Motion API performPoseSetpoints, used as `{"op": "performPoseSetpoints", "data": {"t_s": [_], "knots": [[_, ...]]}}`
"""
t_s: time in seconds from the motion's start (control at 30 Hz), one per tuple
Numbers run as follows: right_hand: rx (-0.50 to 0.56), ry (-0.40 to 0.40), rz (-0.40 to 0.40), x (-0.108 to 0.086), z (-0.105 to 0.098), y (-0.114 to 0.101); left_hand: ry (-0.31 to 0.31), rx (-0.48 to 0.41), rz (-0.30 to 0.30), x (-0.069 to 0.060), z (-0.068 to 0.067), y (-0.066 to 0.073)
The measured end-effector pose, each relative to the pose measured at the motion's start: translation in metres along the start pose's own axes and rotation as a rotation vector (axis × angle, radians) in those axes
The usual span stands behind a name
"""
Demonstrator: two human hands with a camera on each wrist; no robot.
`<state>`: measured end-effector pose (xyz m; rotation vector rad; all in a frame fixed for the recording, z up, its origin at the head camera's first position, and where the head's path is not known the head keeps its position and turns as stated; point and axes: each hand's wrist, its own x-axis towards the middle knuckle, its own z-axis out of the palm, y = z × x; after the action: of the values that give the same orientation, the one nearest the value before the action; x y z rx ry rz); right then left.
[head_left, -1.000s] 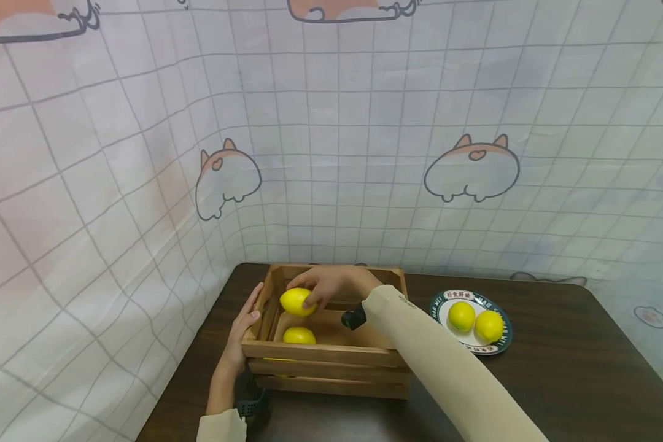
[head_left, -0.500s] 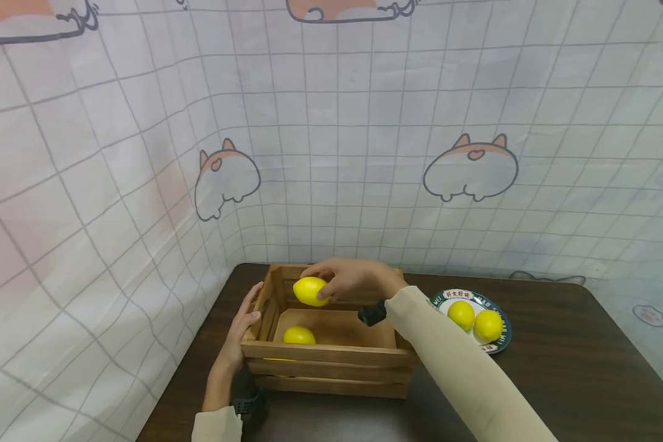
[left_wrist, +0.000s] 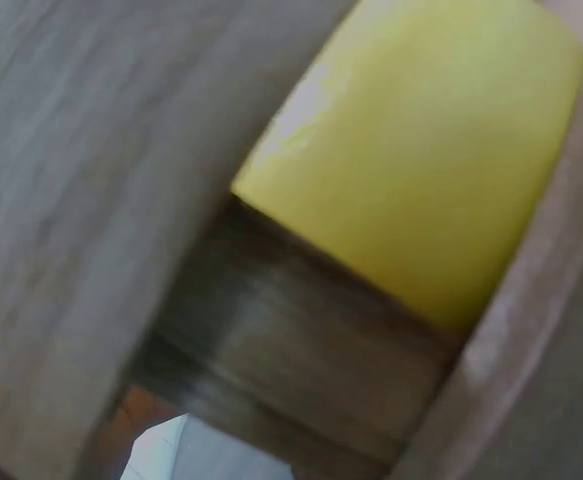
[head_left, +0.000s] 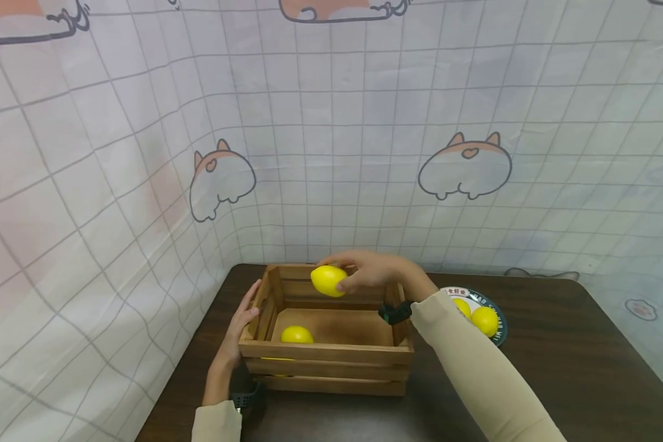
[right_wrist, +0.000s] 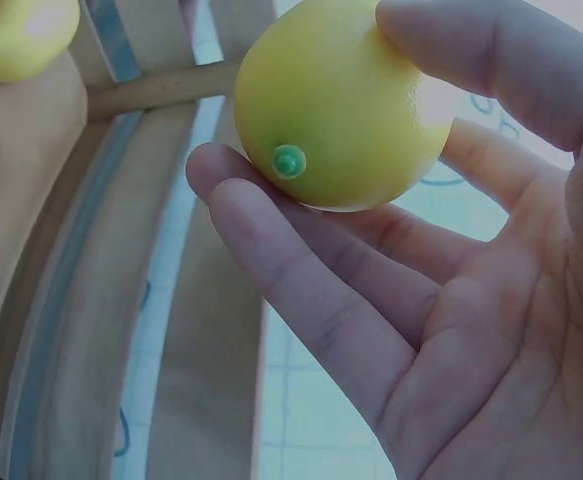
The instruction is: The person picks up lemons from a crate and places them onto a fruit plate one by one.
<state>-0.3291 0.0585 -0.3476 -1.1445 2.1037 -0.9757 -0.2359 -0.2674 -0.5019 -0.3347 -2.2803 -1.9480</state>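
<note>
In the head view, my right hand (head_left: pixel 381 269) pinches a yellow lemon (head_left: pixel 327 280) between thumb and fingers, above the far part of a slatted wooden crate (head_left: pixel 326 351). The right wrist view shows a green nub on the end of this held lemon (right_wrist: pixel 346 105). Another lemon (head_left: pixel 296 334) lies at the crate's near left, partly hidden by the front slats; the left wrist view shows a lemon (left_wrist: pixel 421 150) close up through a gap between slats. My left hand (head_left: pixel 234 334) rests against the crate's left side, its fingers straight.
Right of the crate stands a round plate (head_left: pixel 503 328) with a dark patterned rim, partly covered by my right sleeve (head_left: pixel 469 362). Two lemons (head_left: pixel 484 321) lie on it. The dark wooden table (head_left: pixel 574 368) ends at a grid-patterned cloth (head_left: pixel 376 202) behind and to the left.
My right hand has lifted the lemon up from inside the crate and carried it to the right. My left hand stays at the crate's side.
</note>
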Motion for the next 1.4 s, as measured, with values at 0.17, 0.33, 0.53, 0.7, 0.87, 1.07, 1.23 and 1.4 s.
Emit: {"op": "performPoseSetpoints", "data": {"t_s": [0.17, 0.33, 0.53, 0.7, 0.87, 1.07, 1.23, 1.4], "knots": [[-0.019, 0.053, -0.024, -0.017, -0.005, 0.001, -0.028, 0.01, 0.001, 0.005, -0.003, -0.001], [-0.041, 0.122, -0.035, -0.032, -0.01, 0.012, -0.06, 0.039, 0.005, 0.007, -0.007, -0.002], [0.043, 0.206, 0.021, -0.058, -0.011, 0.022, -0.077, 0.066, 0.007, 0.008, -0.009, -0.001], [0.066, 0.293, 0.014, -0.081, -0.012, 0.035, -0.089, 0.07, 0.02, 0.008, -0.011, 0.0], [0.122, 0.366, -0.019, -0.101, -0.009, 0.053, -0.095, 0.074, 0.037, 0.007, -0.012, 0.002], [0.134, 0.465, -0.031, -0.123, -0.001, 0.071, -0.1, 0.082, 0.055, 0.007, -0.012, 0.0], [0.163, 0.542, -0.025, -0.138, 0.009, 0.082, -0.104, 0.082, 0.044, 0.006, -0.012, 0.001], [0.202, 0.622, -0.036, -0.148, 0.021, 0.095, -0.109, 0.077, 0.033, 0.004, -0.012, 0.002]]}}
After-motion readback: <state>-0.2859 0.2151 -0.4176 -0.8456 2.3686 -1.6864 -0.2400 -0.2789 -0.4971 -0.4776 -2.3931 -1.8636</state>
